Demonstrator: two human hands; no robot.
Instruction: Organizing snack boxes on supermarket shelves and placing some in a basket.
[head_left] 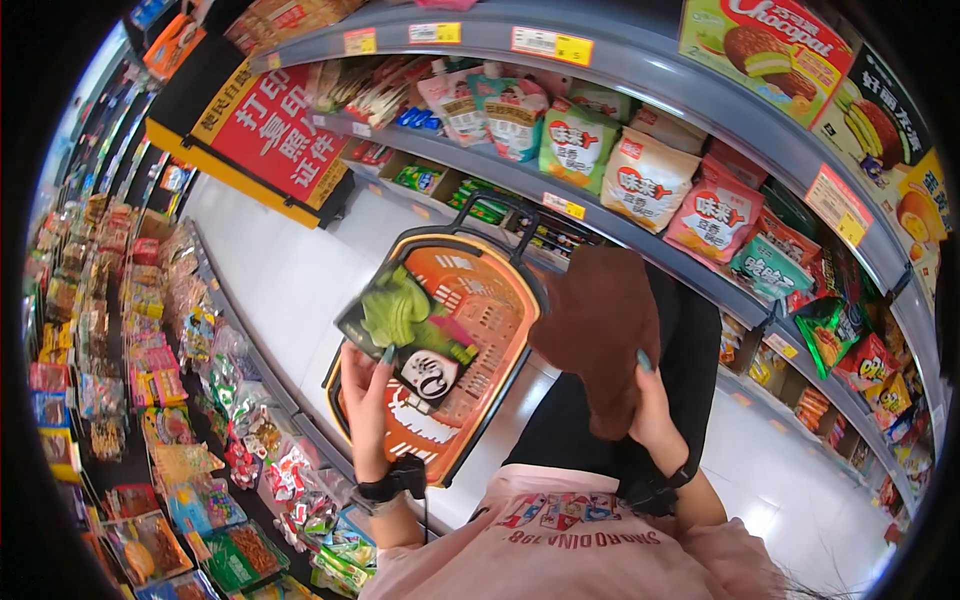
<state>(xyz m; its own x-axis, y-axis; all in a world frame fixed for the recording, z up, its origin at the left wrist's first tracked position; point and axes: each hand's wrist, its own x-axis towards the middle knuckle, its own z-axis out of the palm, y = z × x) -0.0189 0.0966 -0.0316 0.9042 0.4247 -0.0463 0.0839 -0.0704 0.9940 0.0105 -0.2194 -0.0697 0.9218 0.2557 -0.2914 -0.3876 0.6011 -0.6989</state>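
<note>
My left hand (368,408) holds a dark snack packet (410,320) with a green picture and a white patch on its front, thumb on top. The packet is over an orange shopping basket (505,290) with a dark rim and raised black handle. Inside the basket, a small white item under the packet is hard to make out. My right hand (655,412), closed at its edge, grips a flat brown piece (595,335) with an irregular outline. Its kind I cannot tell. It hangs over my dark-trousered leg, just right of the basket.
Grey shelves (480,140) with bagged snacks (650,180) curve along the far and right sides. A low rack of packets (170,430) lines the left. A yellow-and-black stand with a red sign (285,140) is at the far left, beyond the white floor (250,260).
</note>
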